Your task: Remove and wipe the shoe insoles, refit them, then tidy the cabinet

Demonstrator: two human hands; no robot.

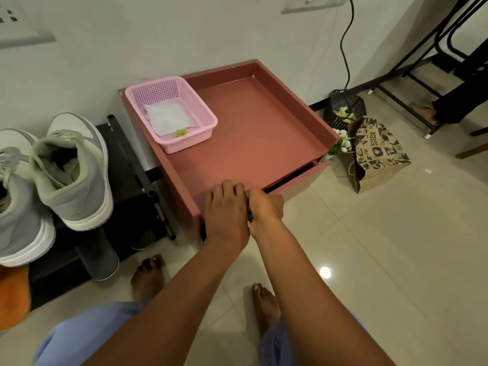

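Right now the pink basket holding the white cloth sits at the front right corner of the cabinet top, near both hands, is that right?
Not quite. In the head view the pink basket with the white cloth sits at the back left corner of the cabinet top, by the wall. It is away from the left hand and right hand, which are at the front edge.

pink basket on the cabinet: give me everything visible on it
The pink basket is a rectangular plastic one with perforated mesh walls and a solid rolled rim. It stands upright on the back left corner of the cabinet top, inside the raised lip, close to the wall. Inside lie a white wipe or cloth and a small green scrap at the near end. Neither hand touches it.
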